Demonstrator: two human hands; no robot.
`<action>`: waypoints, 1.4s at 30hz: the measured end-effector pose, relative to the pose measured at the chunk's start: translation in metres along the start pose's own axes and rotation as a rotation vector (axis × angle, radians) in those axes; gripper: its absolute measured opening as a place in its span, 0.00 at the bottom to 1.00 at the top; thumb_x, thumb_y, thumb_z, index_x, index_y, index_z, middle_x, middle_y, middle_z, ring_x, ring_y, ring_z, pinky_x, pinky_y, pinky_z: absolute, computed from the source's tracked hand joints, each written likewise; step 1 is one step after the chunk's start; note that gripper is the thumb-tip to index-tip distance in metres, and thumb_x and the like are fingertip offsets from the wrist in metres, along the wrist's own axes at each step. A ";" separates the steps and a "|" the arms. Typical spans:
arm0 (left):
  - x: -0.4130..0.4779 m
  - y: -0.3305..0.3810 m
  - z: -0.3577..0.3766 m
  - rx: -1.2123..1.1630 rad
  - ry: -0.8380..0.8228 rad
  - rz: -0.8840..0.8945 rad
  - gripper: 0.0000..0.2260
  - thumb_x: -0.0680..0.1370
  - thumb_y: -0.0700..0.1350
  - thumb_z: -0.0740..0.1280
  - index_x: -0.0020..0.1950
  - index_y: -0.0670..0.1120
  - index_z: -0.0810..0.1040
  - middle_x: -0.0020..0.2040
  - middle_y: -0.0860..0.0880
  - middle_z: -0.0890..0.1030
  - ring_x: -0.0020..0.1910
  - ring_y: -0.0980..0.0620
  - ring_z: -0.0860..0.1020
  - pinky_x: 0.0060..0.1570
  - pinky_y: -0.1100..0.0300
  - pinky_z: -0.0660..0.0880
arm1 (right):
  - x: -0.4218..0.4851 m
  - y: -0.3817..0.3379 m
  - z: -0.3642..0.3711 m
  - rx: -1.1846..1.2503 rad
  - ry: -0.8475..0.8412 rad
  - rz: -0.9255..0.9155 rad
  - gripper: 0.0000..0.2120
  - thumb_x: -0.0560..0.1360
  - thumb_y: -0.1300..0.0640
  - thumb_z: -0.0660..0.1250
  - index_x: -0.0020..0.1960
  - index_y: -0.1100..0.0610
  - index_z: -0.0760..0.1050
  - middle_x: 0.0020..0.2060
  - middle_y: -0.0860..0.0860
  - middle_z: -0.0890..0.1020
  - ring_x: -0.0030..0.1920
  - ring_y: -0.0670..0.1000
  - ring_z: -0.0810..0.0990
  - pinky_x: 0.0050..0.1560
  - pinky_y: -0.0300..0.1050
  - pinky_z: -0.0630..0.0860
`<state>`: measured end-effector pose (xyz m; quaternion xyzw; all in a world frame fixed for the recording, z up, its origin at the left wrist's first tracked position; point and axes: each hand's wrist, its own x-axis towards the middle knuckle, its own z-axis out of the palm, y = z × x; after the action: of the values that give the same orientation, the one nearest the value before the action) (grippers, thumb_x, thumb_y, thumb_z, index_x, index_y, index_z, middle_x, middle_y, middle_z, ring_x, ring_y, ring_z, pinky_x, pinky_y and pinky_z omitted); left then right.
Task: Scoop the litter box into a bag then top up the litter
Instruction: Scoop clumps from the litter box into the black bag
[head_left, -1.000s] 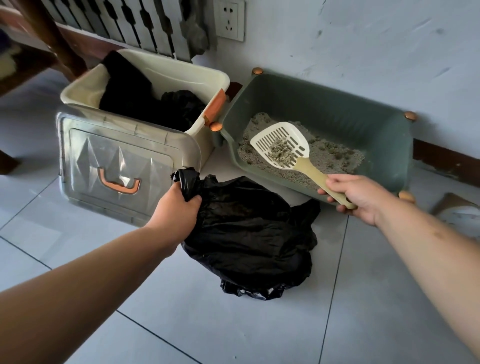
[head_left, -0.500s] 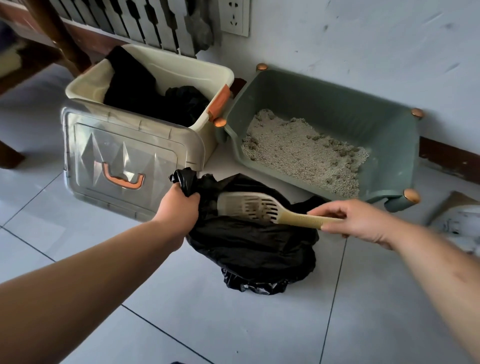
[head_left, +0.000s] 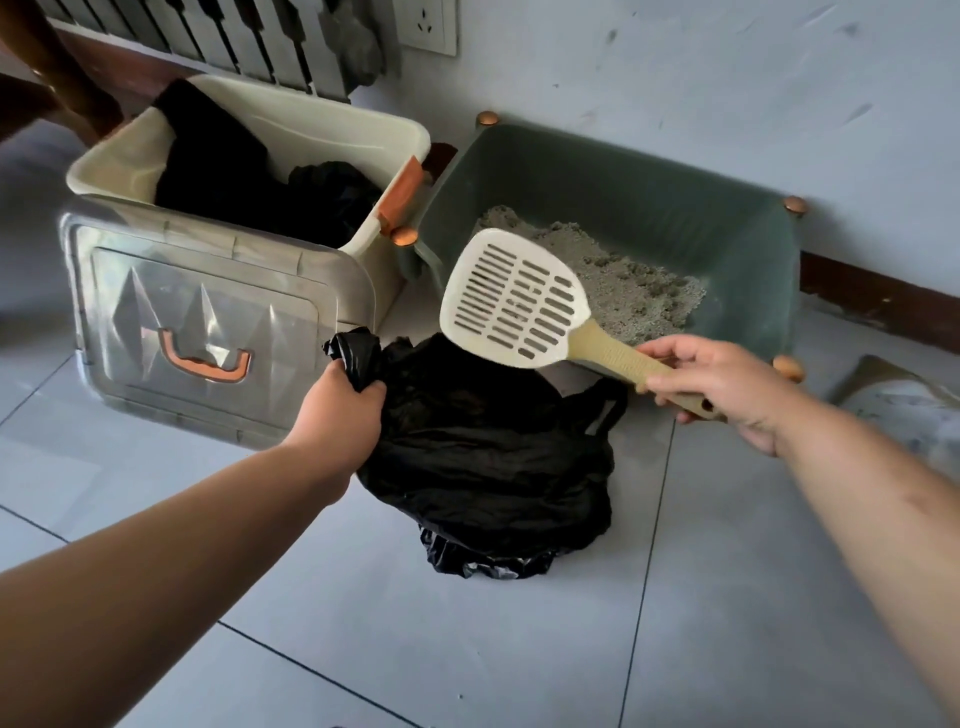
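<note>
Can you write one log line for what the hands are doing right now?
left hand: grips black bag | right hand: holds scoop, empty

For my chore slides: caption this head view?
Left hand grips black bag; right hand lifts empty scoop by litter box.

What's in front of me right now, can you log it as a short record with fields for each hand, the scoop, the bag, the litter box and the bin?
left hand: gripping the gathered edge of the black bag
right hand: holding the scoop by its handle
scoop: raised, slotted head looks empty
black bag: crumpled on the tiled floor, in front of the litter box
litter box: green, against the wall, grey litter inside
storage bin: cream, open, dark items inside; its clear lid leans against its front
</note>
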<state>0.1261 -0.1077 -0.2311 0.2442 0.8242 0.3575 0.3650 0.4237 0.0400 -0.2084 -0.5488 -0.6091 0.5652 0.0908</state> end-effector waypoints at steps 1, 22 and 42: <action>-0.001 0.001 0.003 0.003 -0.010 0.004 0.07 0.80 0.43 0.61 0.56 0.44 0.74 0.49 0.42 0.81 0.48 0.44 0.79 0.45 0.52 0.76 | 0.000 0.001 0.001 0.091 0.035 0.046 0.13 0.76 0.64 0.65 0.57 0.51 0.78 0.42 0.52 0.83 0.38 0.47 0.77 0.30 0.37 0.73; 0.006 0.023 0.035 -0.055 -0.130 0.031 0.05 0.80 0.46 0.64 0.55 0.48 0.76 0.49 0.44 0.83 0.49 0.42 0.82 0.56 0.41 0.78 | 0.032 -0.047 0.031 1.425 0.416 0.373 0.18 0.77 0.71 0.52 0.65 0.63 0.67 0.57 0.66 0.74 0.35 0.60 0.82 0.24 0.40 0.76; 0.026 0.015 0.041 -0.085 -0.133 0.014 0.05 0.80 0.46 0.64 0.55 0.48 0.76 0.48 0.44 0.83 0.49 0.43 0.82 0.56 0.42 0.78 | 0.112 0.020 0.030 0.874 0.544 0.419 0.11 0.81 0.62 0.53 0.51 0.53 0.73 0.41 0.51 0.78 0.31 0.46 0.75 0.21 0.32 0.63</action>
<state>0.1443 -0.0641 -0.2506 0.2572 0.7806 0.3777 0.4264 0.3703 0.1037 -0.2916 -0.6956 -0.1505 0.6092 0.3498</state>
